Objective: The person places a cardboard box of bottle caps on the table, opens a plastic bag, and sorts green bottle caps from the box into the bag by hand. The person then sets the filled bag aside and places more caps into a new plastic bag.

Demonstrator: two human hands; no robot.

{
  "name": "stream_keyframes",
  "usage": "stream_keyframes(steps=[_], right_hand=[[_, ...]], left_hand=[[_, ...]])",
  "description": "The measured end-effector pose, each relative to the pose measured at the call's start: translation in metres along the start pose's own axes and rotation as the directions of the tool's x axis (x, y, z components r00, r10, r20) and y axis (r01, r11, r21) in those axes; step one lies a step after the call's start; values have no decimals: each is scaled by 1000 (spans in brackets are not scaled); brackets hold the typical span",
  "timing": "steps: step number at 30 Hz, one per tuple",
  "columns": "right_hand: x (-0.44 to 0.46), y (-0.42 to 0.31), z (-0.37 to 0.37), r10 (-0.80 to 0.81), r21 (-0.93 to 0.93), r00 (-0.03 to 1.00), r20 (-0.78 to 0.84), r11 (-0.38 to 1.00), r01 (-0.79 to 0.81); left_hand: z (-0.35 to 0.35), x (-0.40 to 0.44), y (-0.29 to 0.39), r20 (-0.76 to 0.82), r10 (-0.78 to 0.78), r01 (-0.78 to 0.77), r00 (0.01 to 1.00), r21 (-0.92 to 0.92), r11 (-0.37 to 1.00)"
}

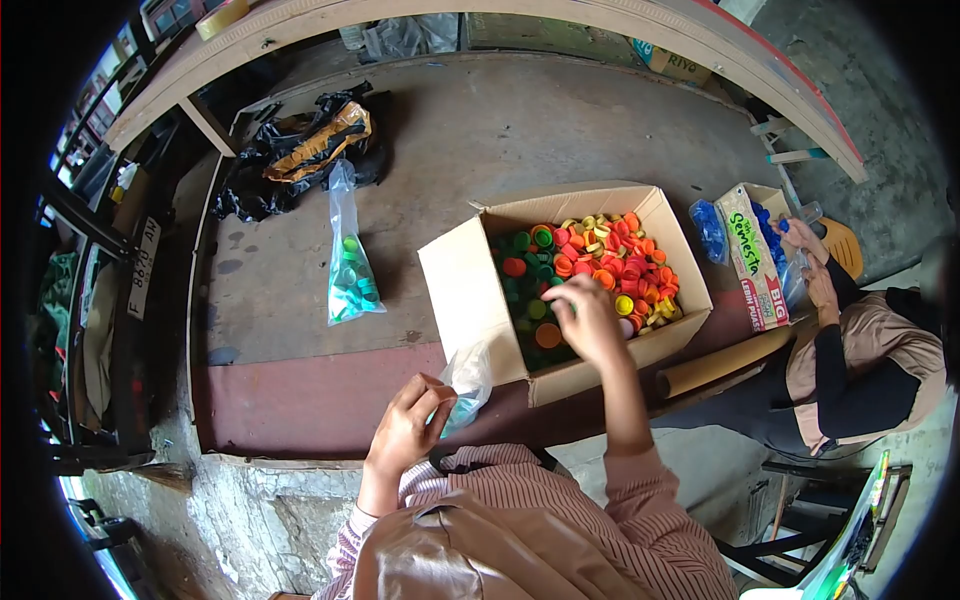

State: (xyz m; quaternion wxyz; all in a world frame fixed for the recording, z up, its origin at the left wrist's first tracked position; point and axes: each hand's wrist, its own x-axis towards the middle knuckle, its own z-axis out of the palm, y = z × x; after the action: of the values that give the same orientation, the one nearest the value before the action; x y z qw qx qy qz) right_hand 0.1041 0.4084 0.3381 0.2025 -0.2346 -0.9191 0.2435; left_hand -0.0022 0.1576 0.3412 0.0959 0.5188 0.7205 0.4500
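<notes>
My left hand (408, 425) is closed on the rim of a clear plastic bag (470, 374), which has some green-blue pieces low inside it. The bag hangs beside the near left side of an open cardboard box (570, 388). Plastic bottle caps (610, 255) fill the box: green ones to the left, red, orange and yellow ones to the right. Above the green caps is my right hand (588, 318), with its thumb and forefinger apart; I see nothing held in it.
A tied clear bag of green caps (352, 280) lies left on the table (290, 325). Behind it are crumpled black plastic bags (260, 170). At right, a co-worker (850, 365) handles blue caps at a smaller box (750, 260). A wooden beam (560, 15) crosses the far side.
</notes>
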Motion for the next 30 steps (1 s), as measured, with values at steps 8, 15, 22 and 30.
stream_keyframes(steps=[8,15,22,30], right_hand=[[7,91,7,8,-405,960,281,908,111],[3,87,2,383,676,748,541,331,-658],[-22,-37,7,-73,820,887,456,421,-387],[-39,-61,41,-66,811,820,569,215,-545]], left_hand=[[1,1,-1,-6,-9,9,1000,-15,1000],[1,0,-2,-2,-25,25,1000,-22,999],[2,0,-2,-2,-16,16,1000,-13,1000],[0,0,-3,-11,-18,18,1000,-21,1000]])
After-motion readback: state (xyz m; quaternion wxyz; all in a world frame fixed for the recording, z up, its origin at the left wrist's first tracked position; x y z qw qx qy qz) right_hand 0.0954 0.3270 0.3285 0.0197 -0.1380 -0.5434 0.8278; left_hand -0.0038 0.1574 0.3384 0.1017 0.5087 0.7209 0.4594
